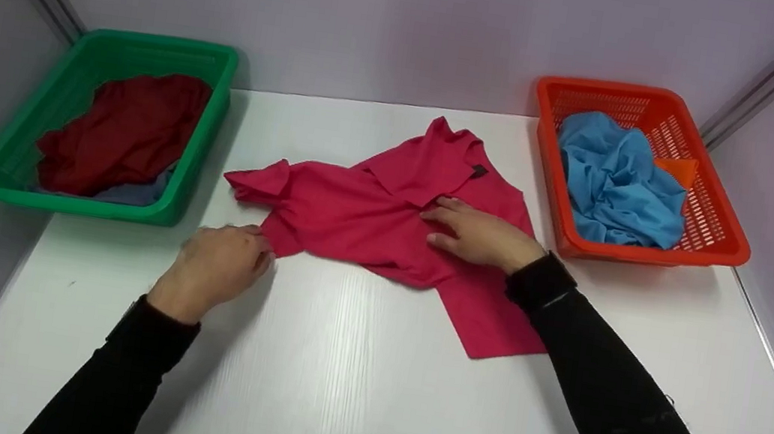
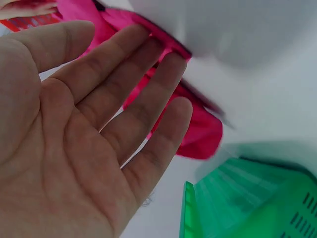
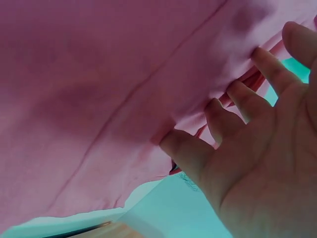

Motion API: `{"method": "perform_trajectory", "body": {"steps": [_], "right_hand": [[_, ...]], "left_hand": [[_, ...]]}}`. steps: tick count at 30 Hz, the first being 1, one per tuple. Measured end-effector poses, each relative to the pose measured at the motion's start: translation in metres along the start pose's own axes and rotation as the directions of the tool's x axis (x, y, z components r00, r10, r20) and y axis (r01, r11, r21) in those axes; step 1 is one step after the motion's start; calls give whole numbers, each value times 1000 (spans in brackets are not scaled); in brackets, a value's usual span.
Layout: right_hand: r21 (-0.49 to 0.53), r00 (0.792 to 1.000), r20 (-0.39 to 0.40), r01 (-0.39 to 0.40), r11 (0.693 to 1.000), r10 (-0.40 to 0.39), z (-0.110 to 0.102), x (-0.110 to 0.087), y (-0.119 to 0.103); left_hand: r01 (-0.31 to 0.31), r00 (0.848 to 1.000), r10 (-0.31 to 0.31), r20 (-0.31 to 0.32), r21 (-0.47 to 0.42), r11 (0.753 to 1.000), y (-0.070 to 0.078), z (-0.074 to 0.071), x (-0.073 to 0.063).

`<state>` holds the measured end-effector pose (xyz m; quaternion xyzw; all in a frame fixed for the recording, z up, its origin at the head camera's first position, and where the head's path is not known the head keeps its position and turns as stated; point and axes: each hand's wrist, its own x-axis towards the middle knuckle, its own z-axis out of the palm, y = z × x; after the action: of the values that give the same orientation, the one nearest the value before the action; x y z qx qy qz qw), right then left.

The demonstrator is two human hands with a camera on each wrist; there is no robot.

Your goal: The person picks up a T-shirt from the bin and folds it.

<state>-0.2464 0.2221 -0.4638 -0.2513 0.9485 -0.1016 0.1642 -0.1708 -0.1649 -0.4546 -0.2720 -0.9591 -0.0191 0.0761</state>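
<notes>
A pink-red collared shirt lies rumpled across the white table, its collar toward the far side and a small dark patch beside it. At the shirt's near left corner, my left hand touches the edge of the cloth. The left wrist view shows that hand with fingers extended, their tips at the fabric and the thumb apart. Just below the collar, my right hand rests on the shirt. Its fingers are spread and slightly bent in the right wrist view, with the tips pressing the cloth.
To the left stands a green basket with a dark red cloth and a greyish one inside. An orange-red basket at the right holds a blue cloth and something orange. Pale walls enclose the table.
</notes>
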Motion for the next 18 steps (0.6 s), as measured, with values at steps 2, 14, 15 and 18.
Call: {"method": "perform_trajectory", "body": {"steps": [2, 14, 15, 18], "right_hand": [[8, 1000, -20, -23, 1000, 23, -1, 2, 5], [22, 994, -63, -88, 996, 90, 0, 4, 20], [19, 994, -61, -91, 996, 92, 1, 4, 20], [4, 994, -53, -100, 995, 100, 3, 2, 17]], "left_hand": [[19, 999, -19, 30, 12, 1000, -2, -3, -4], [158, 914, -181, 362, 94, 983, -2, -33, -24], [159, 907, -184, 379, 97, 982, -1, -35, -23], [154, 906, -186, 381, 112, 982, 2, -34, -17]]}}
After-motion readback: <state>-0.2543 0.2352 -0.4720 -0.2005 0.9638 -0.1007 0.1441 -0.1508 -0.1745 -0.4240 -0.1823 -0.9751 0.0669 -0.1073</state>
